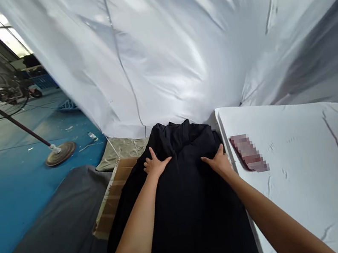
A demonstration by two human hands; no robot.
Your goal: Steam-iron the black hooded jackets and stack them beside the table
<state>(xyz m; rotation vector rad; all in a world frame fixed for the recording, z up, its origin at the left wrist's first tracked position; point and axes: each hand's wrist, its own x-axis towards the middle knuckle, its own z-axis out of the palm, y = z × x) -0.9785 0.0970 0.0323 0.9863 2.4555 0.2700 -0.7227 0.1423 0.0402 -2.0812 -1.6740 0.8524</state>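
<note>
White sheeting (173,56) fills the frame's top; your left hand (156,165) and right hand (221,162) lie open, splayed, seemingly to steady the black cloth (195,208), lower centre.

Daylight glares through the window (0,29) at upper left, its panes nearly blown out, while its surroundings sink into dimness. The white sheeting (169,53) throws back bright, soft-edged highlights between greyish folds and turns dull and shadowy toward the far right. The black fabric (195,208) loses most of its detail in its lower part; the white table (307,198) beside it is pale and fairly evenly lit. Wide-angle distortion stretches the pedestal fan (15,122) near the left edge, where detail is soft. Coarse square pixelation hides much of the dark-red flat object (247,152).
</note>
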